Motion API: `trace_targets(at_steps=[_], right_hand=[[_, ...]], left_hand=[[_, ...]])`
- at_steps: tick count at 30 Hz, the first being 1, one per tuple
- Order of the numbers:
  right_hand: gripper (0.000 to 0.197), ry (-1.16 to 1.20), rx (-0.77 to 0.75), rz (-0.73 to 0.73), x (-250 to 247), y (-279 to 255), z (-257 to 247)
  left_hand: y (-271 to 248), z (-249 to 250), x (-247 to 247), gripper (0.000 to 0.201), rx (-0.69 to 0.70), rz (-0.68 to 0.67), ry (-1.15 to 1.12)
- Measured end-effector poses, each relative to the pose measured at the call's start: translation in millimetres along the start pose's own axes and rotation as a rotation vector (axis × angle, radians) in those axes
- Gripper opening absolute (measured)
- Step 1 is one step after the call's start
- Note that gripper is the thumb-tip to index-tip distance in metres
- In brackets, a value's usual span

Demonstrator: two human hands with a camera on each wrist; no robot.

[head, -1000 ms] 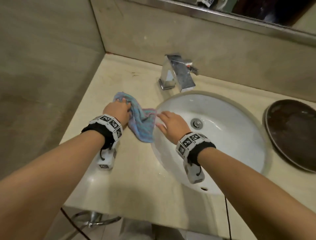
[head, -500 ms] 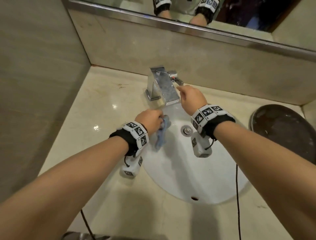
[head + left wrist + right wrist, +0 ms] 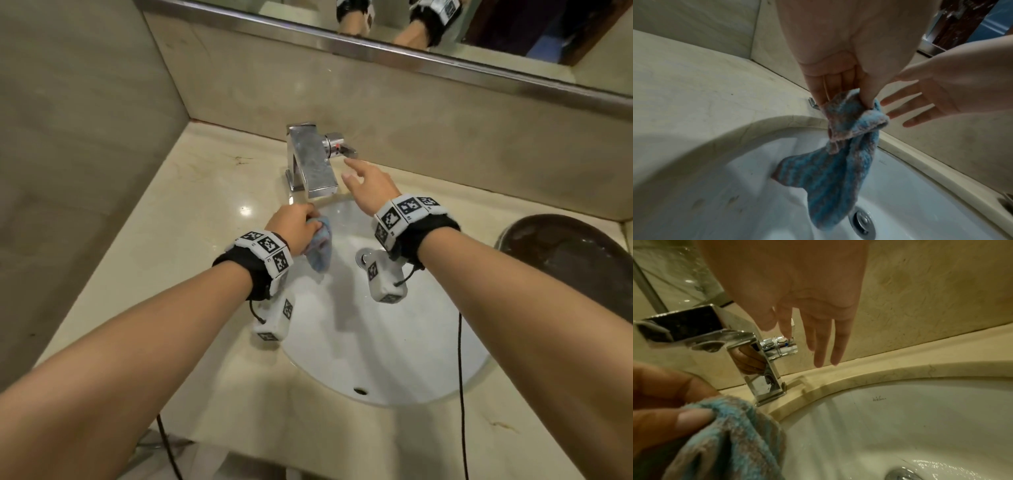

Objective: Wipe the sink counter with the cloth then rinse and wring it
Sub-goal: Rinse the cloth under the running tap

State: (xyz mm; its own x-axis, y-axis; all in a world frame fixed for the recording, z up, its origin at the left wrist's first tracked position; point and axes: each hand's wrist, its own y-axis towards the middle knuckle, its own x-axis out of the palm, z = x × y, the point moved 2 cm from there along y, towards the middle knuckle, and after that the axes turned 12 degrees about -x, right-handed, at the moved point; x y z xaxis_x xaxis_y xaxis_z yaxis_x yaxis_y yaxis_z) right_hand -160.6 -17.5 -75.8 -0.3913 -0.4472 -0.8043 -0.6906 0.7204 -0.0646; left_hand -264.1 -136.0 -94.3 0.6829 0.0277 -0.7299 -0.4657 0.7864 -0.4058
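A blue and pink striped cloth [image 3: 321, 247] [image 3: 836, 168] [image 3: 729, 439] hangs over the white sink basin [image 3: 404, 342], pinched at its top by my left hand [image 3: 294, 229] [image 3: 840, 95], just below the chrome faucet [image 3: 310, 161] spout. My right hand [image 3: 368, 185] [image 3: 818, 340] is open with straight fingers beside the faucet's side lever [image 3: 339, 145] [image 3: 782, 345]. Whether a fingertip touches the lever I cannot tell. No water stream shows from the spout.
The beige marble counter [image 3: 205, 219] surrounds the basin, with the wall at left and the backsplash and mirror [image 3: 411, 37] behind. A dark round tray [image 3: 568, 263] sits on the counter at right. The drain [image 3: 862, 222] lies under the cloth. A black cable [image 3: 460, 377] hangs across the basin.
My left hand lifted the cloth off the counter and carried it over the basin under the spout. My right hand left the basin rim, reached the faucet lever, and now has its fingers spread.
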Motion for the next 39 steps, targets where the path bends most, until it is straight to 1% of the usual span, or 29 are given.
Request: trace_targets(at_steps=[6, 9, 12, 15, 18, 22, 24, 25, 28, 30, 31, 33, 36, 39], right_hand=[[0.044, -0.003, -0.007, -0.016, -1.2, -3.5, -1.6], [0.044, -0.065, -0.007, -0.069, -4.6, -2.5, -3.0], [0.037, -0.092, -0.002, -0.145, -0.7, -5.9, 2.1], [0.033, 0.027, 0.001, -0.198, 15.8, -16.9, 3.8], [0.036, 0.161, 0.016, -0.195, 36.7, -19.9, 1.8], [0.033, 0.344, 0.104, -0.21, 55.6, -18.4, 2.0], [0.03, 0.379, 0.142, -0.252, 59.5, -17.5, 5.2], [0.028, 0.393, 0.153, -0.256, 59.4, -17.4, 6.4], [0.014, 0.406, 0.17, -0.191, 55.0, -13.0, 11.6], [0.029, 0.392, 0.169, -0.168, 51.0, -10.3, 15.8], [0.033, 0.395, 0.17, -0.165, 48.4, -9.8, 16.6], [0.034, 0.413, 0.149, -0.175, 44.7, -9.2, 17.6], [0.034, 0.454, 0.123, -0.176, 41.4, -8.5, 18.5], [0.036, 0.537, 0.082, -0.138, 35.5, -7.8, 16.0]], left_hand=[[0.7, -1.7, -2.6, 0.027, -0.031, 0.036, -0.002], [1.1, 0.8, -1.6, 0.026, -0.024, 0.047, -0.001], [3.3, 3.0, -1.2, 0.026, -0.041, 0.055, -0.019], [6.3, 5.6, -1.8, 0.027, -0.058, 0.063, -0.07], [8.3, 5.9, 0.1, 0.029, -0.052, 0.051, -0.138], [11.5, -4.1, 3.6, 0.027, -0.069, 0.025, -0.27], [12.7, -10.8, 3.9, 0.029, -0.092, -0.015, -0.369], [14.1, -13.4, 3.7, 0.029, -0.09, -0.013, -0.382], [20.4, -17.7, 2.7, 0.033, -0.081, 0.02, -0.301], [23.4, -19.7, 3.1, 0.036, -0.091, 0.016, -0.221], [24.7, -20.3, 3.5, 0.036, -0.091, 0.01, -0.192], [24.8, -19.0, 3.9, 0.032, -0.084, 0.003, -0.149], [25.2, -15.9, 4.3, 0.028, -0.083, 0.029, -0.14], [26.3, -15.4, 4.1, 0.039, -0.122, 0.013, -0.147]])
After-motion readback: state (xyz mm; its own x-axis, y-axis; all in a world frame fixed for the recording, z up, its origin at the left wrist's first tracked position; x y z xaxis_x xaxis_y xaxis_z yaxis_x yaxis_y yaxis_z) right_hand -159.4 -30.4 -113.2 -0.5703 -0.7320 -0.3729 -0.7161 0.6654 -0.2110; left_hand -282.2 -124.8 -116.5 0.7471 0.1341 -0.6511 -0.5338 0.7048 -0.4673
